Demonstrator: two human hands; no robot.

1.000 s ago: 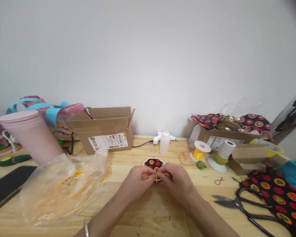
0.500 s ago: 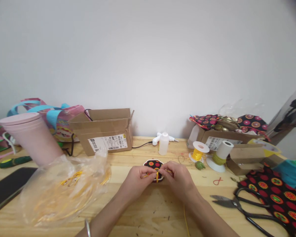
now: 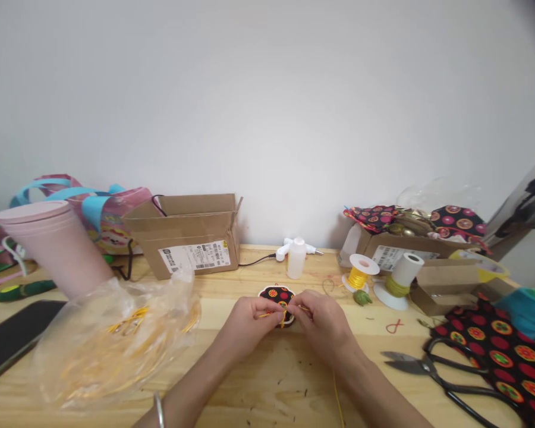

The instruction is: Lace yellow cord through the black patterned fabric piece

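My left hand [image 3: 255, 321] pinches a yellow cord [image 3: 284, 316] between thumb and forefinger. From the other side my right hand [image 3: 318, 318] pinches the same cord, its fingertips almost meeting the left ones. Just beneath the fingertips lies a small dark patterned fabric piece [image 3: 276, 293] with a white scalloped edge, partly covered by both hands. The cord crosses over the front of this piece; whether it is knotted there I cannot make out. A loose length of yellow cord hangs below my right wrist toward the table's front.
Black-handled scissors [image 3: 428, 365] and patterned cloth [image 3: 508, 351] lie at right. Behind them stand a yellow cord spool [image 3: 364, 267], another spool [image 3: 399, 282] and a filled carton [image 3: 378, 255]. A white bottle [image 3: 296, 260], open cardboard box [image 3: 196, 232], plastic bag [image 3: 93, 356], pink tumbler [image 3: 66, 249] and phone [image 3: 18, 336] surround the hands.
Both hands keep their pinch on the yellow cord, with only slight movement at the fingertips. The whole view has shifted very slightly.
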